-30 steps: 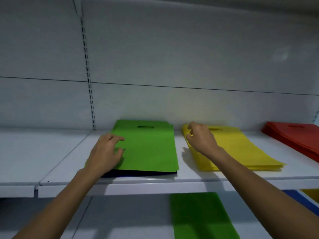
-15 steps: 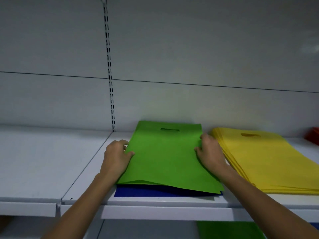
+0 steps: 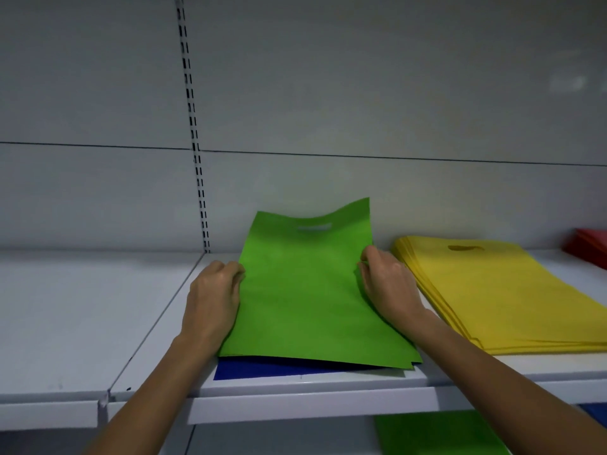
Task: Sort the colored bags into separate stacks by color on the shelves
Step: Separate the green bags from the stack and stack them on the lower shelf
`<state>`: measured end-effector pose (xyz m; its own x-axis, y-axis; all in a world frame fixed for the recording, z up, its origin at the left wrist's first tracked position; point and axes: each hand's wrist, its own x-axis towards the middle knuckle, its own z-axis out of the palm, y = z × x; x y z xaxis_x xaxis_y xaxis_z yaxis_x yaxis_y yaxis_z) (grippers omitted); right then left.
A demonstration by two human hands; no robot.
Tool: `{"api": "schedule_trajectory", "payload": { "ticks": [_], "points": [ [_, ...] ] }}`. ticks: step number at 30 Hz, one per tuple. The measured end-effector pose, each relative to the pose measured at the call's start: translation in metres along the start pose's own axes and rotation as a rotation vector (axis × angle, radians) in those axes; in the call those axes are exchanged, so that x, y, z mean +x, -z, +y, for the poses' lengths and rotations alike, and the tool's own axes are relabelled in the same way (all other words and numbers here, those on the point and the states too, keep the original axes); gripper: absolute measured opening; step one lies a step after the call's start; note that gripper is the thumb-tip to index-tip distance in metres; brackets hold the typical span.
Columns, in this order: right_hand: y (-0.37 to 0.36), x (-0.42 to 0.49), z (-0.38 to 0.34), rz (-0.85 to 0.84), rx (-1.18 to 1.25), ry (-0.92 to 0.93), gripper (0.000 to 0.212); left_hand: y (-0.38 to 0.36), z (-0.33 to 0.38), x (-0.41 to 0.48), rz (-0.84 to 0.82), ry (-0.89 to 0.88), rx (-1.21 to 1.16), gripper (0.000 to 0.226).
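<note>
The step in hand is judged to be the lifting of the green bag [image 3: 305,290] off a mixed pile, so that it can be taken to a stack of its own color. The bag is held at both long edges. Its left edge is pinched by the left grip [image 3: 213,290], whose fingers are curled in. Its right edge is taken by the right grip [image 3: 387,284], also closed round the fabric. The far end of the bag, with the handle slot, is raised and curled up off the shelf [image 3: 82,323], toward the back wall. Its near end lies on a blue bag [image 3: 262,367] close to the front edge of the shelf. More green edges seem to show at the near right corner, though how many layers are held cannot be told.

A yellow stack [image 3: 509,297] is seen just beside the right grip, and a red stack [image 3: 588,247] at the right end of the shelf.

For the next move, the green bag should be peeled clear without the blue one being dragged forward over the front edge. A green place is then needed; another green bag [image 3: 437,435] is visible on the shelf below.
</note>
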<state>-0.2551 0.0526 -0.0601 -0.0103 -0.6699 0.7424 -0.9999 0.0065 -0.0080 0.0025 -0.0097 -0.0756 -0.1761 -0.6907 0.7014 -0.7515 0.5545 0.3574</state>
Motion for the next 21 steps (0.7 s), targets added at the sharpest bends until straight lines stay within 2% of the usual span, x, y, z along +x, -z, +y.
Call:
{"api": "schedule_trajectory", "payload": {
  "ticks": [4, 10, 14, 18, 21],
  "points": [
    [0.007, 0.003, 0.01, 0.022, 0.163, -0.085, 0.011, 0.008, 0.004, 0.004, 0.007, 0.023, -0.073, 0.014],
    [0.054, -0.007, 0.032, 0.025, 0.118, -0.229, 0.029, 0.032, 0.048, -0.011, 0.0, 0.033, -0.164, 0.022],
    [0.098, -0.043, 0.061, 0.079, 0.118, -0.273, 0.03, 0.036, 0.098, -0.034, -0.041, -0.026, -0.158, 0.036],
    [0.147, -0.099, 0.106, 0.057, 0.039, -0.321, 0.03, 0.029, 0.159, -0.071, -0.111, -0.06, -0.196, 0.036],
    [0.185, -0.152, 0.137, 0.023, -0.019, -0.346, 0.028, 0.022, 0.205, -0.108, -0.174, -0.085, -0.263, 0.05]
  ]
}}
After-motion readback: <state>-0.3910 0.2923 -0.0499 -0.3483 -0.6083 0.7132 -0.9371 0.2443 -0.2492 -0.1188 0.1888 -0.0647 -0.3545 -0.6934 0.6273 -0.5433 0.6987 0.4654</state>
